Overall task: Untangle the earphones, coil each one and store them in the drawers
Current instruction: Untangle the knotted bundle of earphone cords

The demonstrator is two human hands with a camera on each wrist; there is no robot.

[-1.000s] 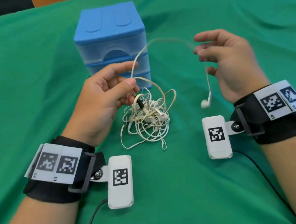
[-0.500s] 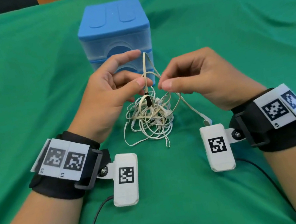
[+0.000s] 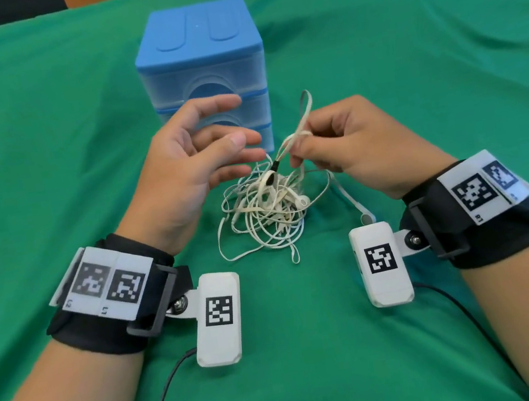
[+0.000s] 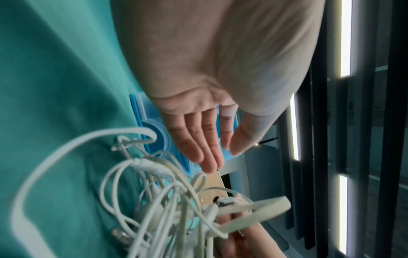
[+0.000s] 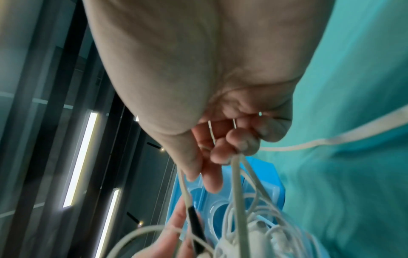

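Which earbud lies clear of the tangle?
The earbud by the right wrist camera, trailing alone on the green cloth; the others sit inside the tangle.

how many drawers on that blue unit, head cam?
3, stacked in the blue drawer unit: top drawer in full view, middle drawer partly behind the left hand, bottom drawer mostly hidden. All look closed.

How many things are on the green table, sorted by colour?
Blue: 1, the drawer unit.
White: 1, the tangled pile of earphones; how many earphones are in it cannot be told.
Total: 2.
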